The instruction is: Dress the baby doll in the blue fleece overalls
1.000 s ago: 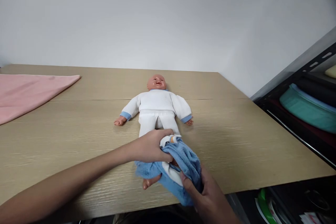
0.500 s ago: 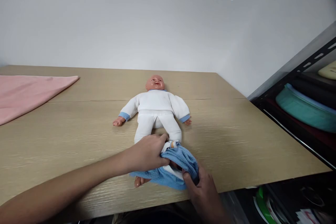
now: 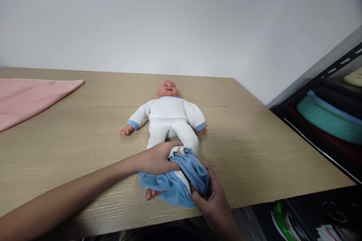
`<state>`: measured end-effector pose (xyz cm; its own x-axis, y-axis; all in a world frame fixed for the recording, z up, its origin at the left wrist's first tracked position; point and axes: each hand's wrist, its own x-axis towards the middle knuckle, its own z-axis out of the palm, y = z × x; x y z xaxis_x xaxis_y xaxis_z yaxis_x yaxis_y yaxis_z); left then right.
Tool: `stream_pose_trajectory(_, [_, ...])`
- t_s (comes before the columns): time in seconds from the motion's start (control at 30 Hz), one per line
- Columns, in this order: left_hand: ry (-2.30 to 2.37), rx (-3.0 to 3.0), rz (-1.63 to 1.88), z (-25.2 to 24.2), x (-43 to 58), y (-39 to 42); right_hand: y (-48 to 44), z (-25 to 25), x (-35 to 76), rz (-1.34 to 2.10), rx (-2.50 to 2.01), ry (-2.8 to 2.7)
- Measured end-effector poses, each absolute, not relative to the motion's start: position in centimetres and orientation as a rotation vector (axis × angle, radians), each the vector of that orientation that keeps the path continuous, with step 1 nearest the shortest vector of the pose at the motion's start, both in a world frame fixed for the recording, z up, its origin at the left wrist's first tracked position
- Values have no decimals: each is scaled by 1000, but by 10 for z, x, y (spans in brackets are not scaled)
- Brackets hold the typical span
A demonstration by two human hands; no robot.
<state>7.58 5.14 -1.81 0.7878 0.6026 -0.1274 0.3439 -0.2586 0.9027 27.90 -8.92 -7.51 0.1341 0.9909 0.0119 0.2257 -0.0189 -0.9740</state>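
Observation:
A baby doll (image 3: 169,115) in a white suit with blue cuffs lies on its back on the wooden table (image 3: 70,143), head toward the wall. A blue garment (image 3: 181,179) is bunched around its lower legs. My left hand (image 3: 154,160) is closed on the upper edge of the blue garment at the doll's shin. My right hand (image 3: 210,196) grips the same garment lower down, near the table's front edge. One bare doll foot (image 3: 149,194) sticks out below the cloth.
A pink cloth (image 3: 25,98) lies at the table's far left. A dark shelf rack (image 3: 325,120) stands at the right with a teal round basin (image 3: 328,118) on it. A white wall runs behind the table.
The blue garment and both hands shifted slightly along the doll's legs; the bunched cloth rose a little up the shin while the doll stayed in place.

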Motion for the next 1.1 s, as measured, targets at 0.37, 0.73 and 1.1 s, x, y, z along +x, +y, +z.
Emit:
stream_pose_trajectory(0.37, [686,1841,120,-11,70,48,-100,-78,273,925,-1426,-1247])
stream_pose_trajectory(0.73, [402,2101,272,-20,70,65,-64,-93,295,666,-1329,-1391])
stream_pose_trajectory(1.1, [471,2316,359,-2,60,75,-13,-53,356,1052,-1221,-1941])
